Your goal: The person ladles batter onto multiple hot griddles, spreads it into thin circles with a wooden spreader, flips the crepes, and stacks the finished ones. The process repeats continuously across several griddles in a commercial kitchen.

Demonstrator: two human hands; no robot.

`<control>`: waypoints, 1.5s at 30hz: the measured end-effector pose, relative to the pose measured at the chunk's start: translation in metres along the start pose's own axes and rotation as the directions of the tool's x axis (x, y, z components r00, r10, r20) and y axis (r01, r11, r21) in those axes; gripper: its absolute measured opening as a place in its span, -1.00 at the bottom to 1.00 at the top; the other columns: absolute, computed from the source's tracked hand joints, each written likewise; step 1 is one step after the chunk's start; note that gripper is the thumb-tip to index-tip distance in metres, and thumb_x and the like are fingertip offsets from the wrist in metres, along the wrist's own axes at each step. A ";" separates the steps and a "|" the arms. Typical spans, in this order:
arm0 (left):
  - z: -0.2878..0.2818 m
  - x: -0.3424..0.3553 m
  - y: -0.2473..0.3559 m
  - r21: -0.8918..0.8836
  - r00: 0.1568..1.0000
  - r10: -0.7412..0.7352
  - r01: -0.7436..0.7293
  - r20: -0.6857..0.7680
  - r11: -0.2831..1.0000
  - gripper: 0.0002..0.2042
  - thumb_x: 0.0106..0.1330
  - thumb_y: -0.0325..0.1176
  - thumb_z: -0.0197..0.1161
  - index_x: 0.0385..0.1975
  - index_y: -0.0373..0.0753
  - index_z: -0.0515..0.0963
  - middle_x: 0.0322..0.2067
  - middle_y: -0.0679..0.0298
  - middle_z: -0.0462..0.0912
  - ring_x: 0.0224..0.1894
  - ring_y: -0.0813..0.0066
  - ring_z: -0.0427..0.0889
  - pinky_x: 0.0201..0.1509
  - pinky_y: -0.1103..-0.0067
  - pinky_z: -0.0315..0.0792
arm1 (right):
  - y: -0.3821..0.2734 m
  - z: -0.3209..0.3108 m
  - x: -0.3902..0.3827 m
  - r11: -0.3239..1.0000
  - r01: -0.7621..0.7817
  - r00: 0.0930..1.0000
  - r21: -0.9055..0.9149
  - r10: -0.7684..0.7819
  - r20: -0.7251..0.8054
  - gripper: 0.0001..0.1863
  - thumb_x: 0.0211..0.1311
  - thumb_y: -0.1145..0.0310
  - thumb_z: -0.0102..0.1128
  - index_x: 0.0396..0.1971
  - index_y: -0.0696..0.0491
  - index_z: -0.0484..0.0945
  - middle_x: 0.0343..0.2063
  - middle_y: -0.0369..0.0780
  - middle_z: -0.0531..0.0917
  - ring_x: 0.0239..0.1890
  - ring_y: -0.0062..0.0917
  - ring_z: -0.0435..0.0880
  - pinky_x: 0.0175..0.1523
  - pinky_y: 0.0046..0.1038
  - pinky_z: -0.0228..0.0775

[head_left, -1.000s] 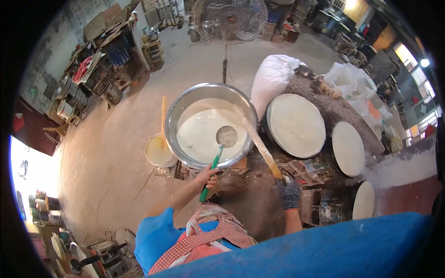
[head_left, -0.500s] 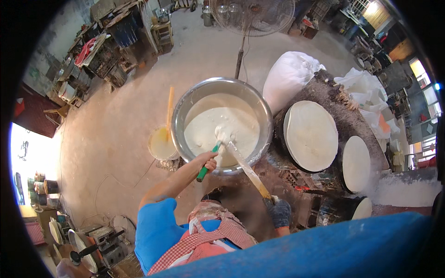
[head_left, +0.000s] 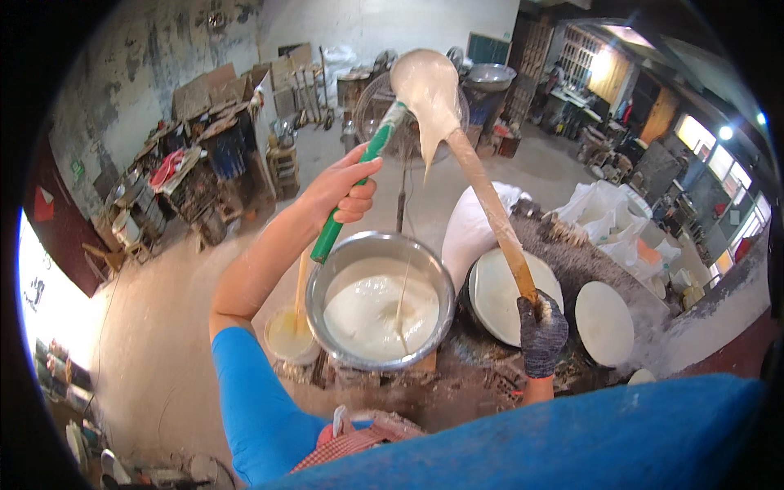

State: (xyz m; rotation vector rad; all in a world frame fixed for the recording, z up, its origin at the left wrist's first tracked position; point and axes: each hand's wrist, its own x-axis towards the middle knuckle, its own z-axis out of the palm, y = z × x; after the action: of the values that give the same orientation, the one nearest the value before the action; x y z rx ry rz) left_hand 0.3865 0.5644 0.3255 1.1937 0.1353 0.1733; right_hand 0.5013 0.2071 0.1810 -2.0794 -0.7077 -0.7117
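Workshop floor; ladle [head_left: 425, 86] above batter bowl [head_left: 380, 300]

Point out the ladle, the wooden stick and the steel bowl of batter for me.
ladle [head_left: 425, 86]: head view, on its batter-coated scoop.
wooden stick [head_left: 490, 204]: head view, mid-shaft.
steel bowl [head_left: 321, 273]: head view, on its left rim.

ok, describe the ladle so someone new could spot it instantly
Start at the big steel bowl of white batter in the middle. Above it, the bare left hand grips a green handle. Follow that up to the ladle, dripping batter; the wooden stick touching it, held by the gloved right hand, has no scoop.
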 end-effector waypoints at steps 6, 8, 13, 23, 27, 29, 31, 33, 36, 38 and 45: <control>-0.034 0.019 -0.088 0.250 0.985 -0.141 0.163 -0.102 0.954 -0.77 0.34 -0.33 0.01 -0.08 0.06 0.17 -0.80 0.46 0.13 -0.89 0.69 0.11 -0.92 0.70 -0.04 | 0.032 0.055 -0.086 0.905 -0.309 0.940 0.292 0.243 0.241 -0.77 0.03 0.39 0.30 -0.31 0.15 0.58 -0.45 -0.27 0.65 -0.44 -0.59 0.57 -0.29 -0.47 0.43; -0.042 0.018 -0.139 -0.208 0.726 -0.687 0.673 0.006 0.710 -0.90 0.35 -0.32 -0.01 -0.21 0.03 0.25 -0.80 0.47 0.13 -0.88 0.72 0.05 -0.91 0.73 -0.06 | 0.044 0.059 -0.145 0.604 -0.749 0.640 0.273 0.552 0.535 -0.79 0.01 0.35 0.32 -0.36 0.14 0.60 -0.52 -0.25 0.64 -0.50 -0.62 0.55 -0.35 -0.48 0.41; 0.021 0.037 -0.188 -0.356 0.501 -0.779 0.855 0.378 0.377 -0.86 0.40 -0.26 -0.09 -0.11 0.06 0.35 -0.78 0.46 0.10 -0.86 0.75 0.00 -0.89 0.79 -0.08 | 0.049 -0.035 -0.240 0.590 -0.806 0.561 0.039 0.742 0.367 -0.76 0.03 0.27 0.31 -0.39 0.14 0.61 -0.65 -0.22 0.59 -0.61 -0.66 0.50 -0.45 -0.50 0.36; 0.305 -0.020 -0.419 0.219 -0.264 -0.773 0.962 0.577 -0.164 -0.79 0.41 -0.20 -0.12 -0.26 -0.07 0.48 -0.77 0.42 0.22 -0.84 0.62 0.19 -0.86 0.68 0.16 | 0.002 -0.212 -0.476 0.337 -0.935 0.354 -0.114 0.911 -0.211 -0.58 0.09 -0.01 0.16 -0.26 0.06 0.58 -0.54 -0.12 0.62 -0.52 -0.30 0.57 -0.41 -0.33 0.37; 0.411 -0.128 -0.523 0.354 -0.639 -0.482 0.752 0.599 -0.556 -0.64 0.44 -0.22 -0.21 -0.02 -0.41 0.32 -0.73 0.34 0.24 -0.81 0.57 0.20 -0.78 0.67 0.21 | -0.096 -0.241 -0.624 -0.160 -0.985 -0.129 -0.061 0.927 -0.351 -0.54 0.03 -0.11 0.14 -0.26 -0.03 0.58 -0.41 -0.10 0.63 -0.34 -0.18 0.61 -0.30 -0.23 0.41; 0.469 -0.196 -0.559 0.467 -0.757 -0.336 0.623 0.560 -0.627 -0.64 0.45 -0.23 -0.23 0.03 -0.38 0.30 -0.73 0.33 0.21 -0.81 0.59 0.18 -0.78 0.67 0.19 | -0.154 -0.241 -0.674 -0.329 -0.940 -0.221 -0.091 0.790 -0.572 -0.54 0.01 -0.13 0.15 -0.27 -0.05 0.58 -0.41 -0.13 0.64 -0.38 -0.19 0.61 -0.28 -0.22 0.42; 0.527 -0.258 -0.583 0.584 -0.842 -0.308 0.531 0.442 -0.614 -0.67 0.45 -0.24 -0.22 0.05 -0.28 0.30 -0.74 0.35 0.19 -0.82 0.63 0.15 -0.81 0.67 0.13 | -0.202 -0.238 -0.703 -0.471 -0.870 -0.181 -0.145 0.579 -0.795 -0.61 0.04 -0.08 0.13 -0.32 -0.08 0.60 -0.52 -0.14 0.63 -0.47 -0.19 0.60 -0.34 -0.21 0.41; 0.589 -0.314 -0.598 0.752 -0.894 -0.363 0.426 0.264 -0.503 -0.73 0.43 -0.26 -0.16 0.05 -0.13 0.33 -0.75 0.37 0.17 -0.84 0.67 0.11 -0.85 0.68 0.07 | -0.232 -0.242 -0.717 -0.701 -0.696 -0.521 0.154 0.346 -0.780 -0.62 0.06 -0.03 0.13 -0.33 -0.03 0.60 -0.53 -0.10 0.62 -0.45 -0.19 0.61 -0.33 -0.22 0.40; 0.669 -0.394 -0.618 0.976 -0.838 -0.522 0.212 0.157 -0.046 -0.83 0.38 -0.28 -0.03 -0.07 0.08 0.36 -0.78 0.42 0.14 -0.86 0.69 0.08 -0.88 0.71 -0.02 | -0.228 -0.262 -0.717 -0.529 -0.785 -0.447 0.323 0.123 -0.886 -0.58 0.06 0.01 0.15 -0.17 -0.01 0.55 -0.47 -0.05 0.63 -0.41 -0.20 0.62 -0.30 -0.27 0.41; 0.705 -0.445 -0.637 0.943 -0.735 -0.625 0.059 0.263 0.327 -0.79 0.36 -0.33 -0.02 -0.05 0.07 0.26 -0.78 0.42 0.12 -0.87 0.66 0.06 -0.86 0.66 -0.03 | -0.201 -0.284 -0.711 -0.394 -0.912 -0.123 0.112 0.003 -0.992 -0.55 0.06 0.04 0.16 -0.10 0.00 0.52 -0.44 -0.04 0.62 -0.40 -0.18 0.61 -0.29 -0.26 0.41; 0.745 -0.557 -0.736 0.342 -0.434 -0.553 -0.473 0.711 0.812 -0.35 0.15 -0.47 0.01 0.28 0.16 0.06 -0.61 0.11 0.44 -0.65 0.23 0.43 -0.61 0.31 0.32 | -0.092 -0.362 -0.703 -0.637 -0.634 -0.598 0.438 0.045 -0.800 -0.70 0.07 0.17 0.15 -0.30 0.04 0.64 -0.48 -0.04 0.63 -0.36 -0.13 0.61 -0.23 -0.25 0.44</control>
State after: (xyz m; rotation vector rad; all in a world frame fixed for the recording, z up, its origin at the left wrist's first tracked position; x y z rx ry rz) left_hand 0.0336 -0.4917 -0.0825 1.5284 -1.6821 -1.3512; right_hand -0.1288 -0.2083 -0.0719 -1.3538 2.5951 -0.4364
